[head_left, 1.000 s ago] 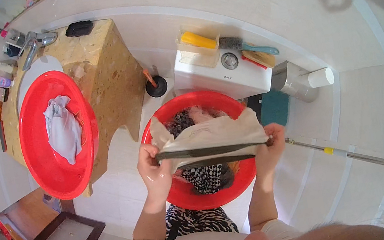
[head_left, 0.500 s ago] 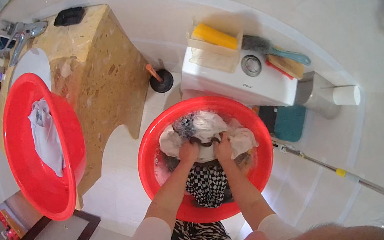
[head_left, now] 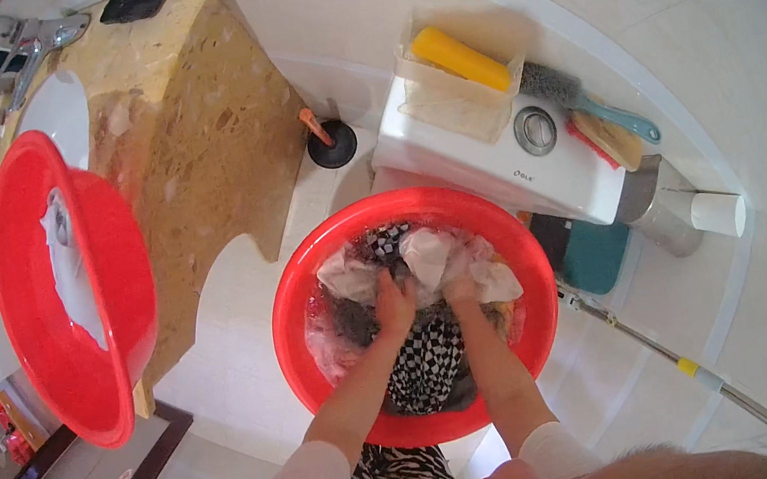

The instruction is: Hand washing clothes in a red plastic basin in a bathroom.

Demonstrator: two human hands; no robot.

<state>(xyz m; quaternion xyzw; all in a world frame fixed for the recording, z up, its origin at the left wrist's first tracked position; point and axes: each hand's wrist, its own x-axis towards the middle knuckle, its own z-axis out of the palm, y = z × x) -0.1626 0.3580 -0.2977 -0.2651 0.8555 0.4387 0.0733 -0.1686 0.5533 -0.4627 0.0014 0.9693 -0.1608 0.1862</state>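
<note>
Basin (head_left: 291, 331) of laundry (head_left: 428, 364) sits near white cistern (head_left: 460, 150), fingers (head_left: 385, 287) inside, grip impossible to tell.

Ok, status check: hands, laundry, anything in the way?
Left hand and right hand down in central red basin, grips unclear. Pale cloth and checkered cloth bunched close by. Nothing visibly blocking.

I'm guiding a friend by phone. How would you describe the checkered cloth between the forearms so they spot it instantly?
Start at the red basin beside the white toilet tank. Inside, below the left hand and right hand in the picture, lies the checkered cloth. Black-and-white squares set it apart from the pale cloth; its size, from the smaller checkered patch.
</note>
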